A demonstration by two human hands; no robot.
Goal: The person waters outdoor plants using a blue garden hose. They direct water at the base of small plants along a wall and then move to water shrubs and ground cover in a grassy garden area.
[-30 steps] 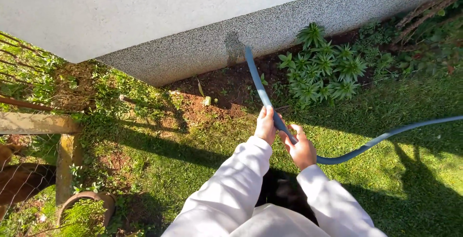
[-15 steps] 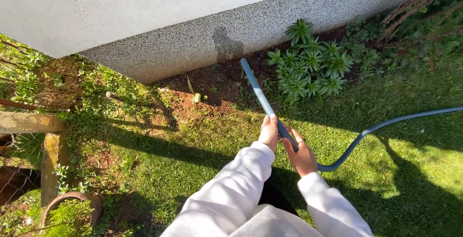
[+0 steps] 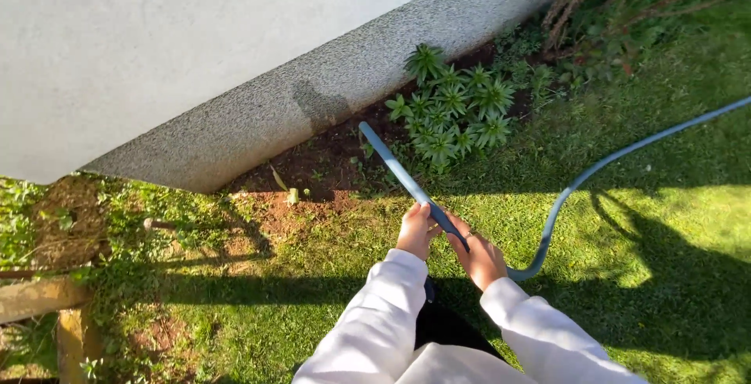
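At frame center I see both hands on the blue hose (image 3: 407, 181): left hand (image 3: 415, 231) and right hand (image 3: 479, 257), fingers wrapped around it, its end aimed upper left at soil beside the green plants (image 3: 454, 110).

Strong, low sunlight is falling across the lawn (image 3: 665, 220), leaving bright yellow-green patches beside long dark shadows. The person's own shadow is stretching over the grass below the white sleeves (image 3: 375, 329), which are glaring almost to pure white on their lit sides. The wall (image 3: 156, 48) is sitting in even shade, with a small darker shadow lying on its pebbled base (image 3: 321, 106). The plants (image 3: 450, 106) are staying crisp and in focus. The wide lens is bending straight lines near the edges, and the corners are looking slightly soft.
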